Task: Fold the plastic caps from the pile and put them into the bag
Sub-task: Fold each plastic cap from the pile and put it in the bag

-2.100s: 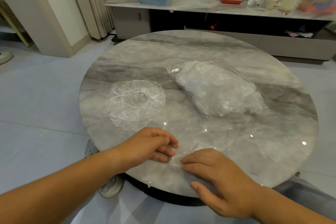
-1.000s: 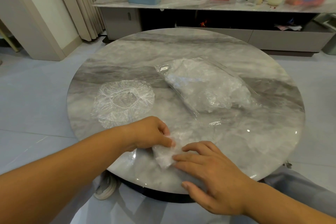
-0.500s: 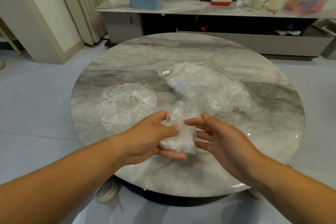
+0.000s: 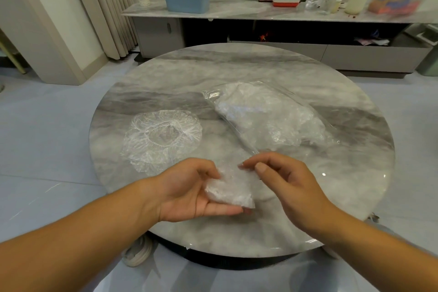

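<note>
Two hands, two loose caps, one bag (image 4: 267, 121) stuffed with caps on the round table (image 4: 237, 66). One spread cap (image 4: 163, 140) lies flat, well left of the bag. One folded cap (image 4: 228, 191) sits just nearer than the bag's near corner, held in the left hand (image 4: 189, 193), fingers curled beneath, thumb on top. The right hand (image 4: 284, 180) has bent fingertips at its upper edge; whether they pinch is unclear. A second ago both hands pressed that cap to the table, farther from the bag; now it is lifted.
</note>
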`<act>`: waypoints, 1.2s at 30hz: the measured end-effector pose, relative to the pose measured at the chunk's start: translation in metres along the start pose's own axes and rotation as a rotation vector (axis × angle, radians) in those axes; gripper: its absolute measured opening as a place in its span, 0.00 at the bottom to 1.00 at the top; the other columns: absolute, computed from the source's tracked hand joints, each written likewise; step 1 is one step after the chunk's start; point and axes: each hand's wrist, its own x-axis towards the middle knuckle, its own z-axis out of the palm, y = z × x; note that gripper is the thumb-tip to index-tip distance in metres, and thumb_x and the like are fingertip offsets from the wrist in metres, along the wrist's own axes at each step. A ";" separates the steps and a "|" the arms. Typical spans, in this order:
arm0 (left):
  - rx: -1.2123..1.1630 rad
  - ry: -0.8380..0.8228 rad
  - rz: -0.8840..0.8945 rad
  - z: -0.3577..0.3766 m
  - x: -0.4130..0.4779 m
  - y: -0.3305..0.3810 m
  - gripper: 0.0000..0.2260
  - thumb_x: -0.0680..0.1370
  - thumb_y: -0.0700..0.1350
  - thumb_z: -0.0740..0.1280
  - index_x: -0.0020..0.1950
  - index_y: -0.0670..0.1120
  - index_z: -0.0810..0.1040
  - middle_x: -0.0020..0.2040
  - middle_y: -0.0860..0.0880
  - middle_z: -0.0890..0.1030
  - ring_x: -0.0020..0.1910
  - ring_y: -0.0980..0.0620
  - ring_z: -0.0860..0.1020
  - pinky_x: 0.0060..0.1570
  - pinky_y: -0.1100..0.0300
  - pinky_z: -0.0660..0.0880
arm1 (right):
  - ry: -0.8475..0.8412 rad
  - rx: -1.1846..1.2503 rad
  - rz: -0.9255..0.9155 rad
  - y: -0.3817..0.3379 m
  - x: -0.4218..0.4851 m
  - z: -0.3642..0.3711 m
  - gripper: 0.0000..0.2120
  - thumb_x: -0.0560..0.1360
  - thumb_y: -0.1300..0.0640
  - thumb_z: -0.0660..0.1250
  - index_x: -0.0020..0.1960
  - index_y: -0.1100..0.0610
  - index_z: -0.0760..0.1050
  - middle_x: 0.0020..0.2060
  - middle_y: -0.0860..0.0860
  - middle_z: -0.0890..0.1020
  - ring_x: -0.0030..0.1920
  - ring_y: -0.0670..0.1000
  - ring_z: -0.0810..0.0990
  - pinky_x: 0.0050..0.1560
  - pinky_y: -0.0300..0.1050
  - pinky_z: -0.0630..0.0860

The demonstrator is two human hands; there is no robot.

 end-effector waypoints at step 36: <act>0.988 0.398 0.817 0.084 0.045 0.010 0.17 0.79 0.59 0.66 0.66 0.57 0.75 0.68 0.57 0.74 0.67 0.60 0.73 0.68 0.55 0.71 | 0.462 0.295 0.339 -0.014 0.011 -0.098 0.29 0.84 0.44 0.55 0.42 0.65 0.81 0.42 0.60 0.87 0.42 0.63 0.87 0.48 0.56 0.81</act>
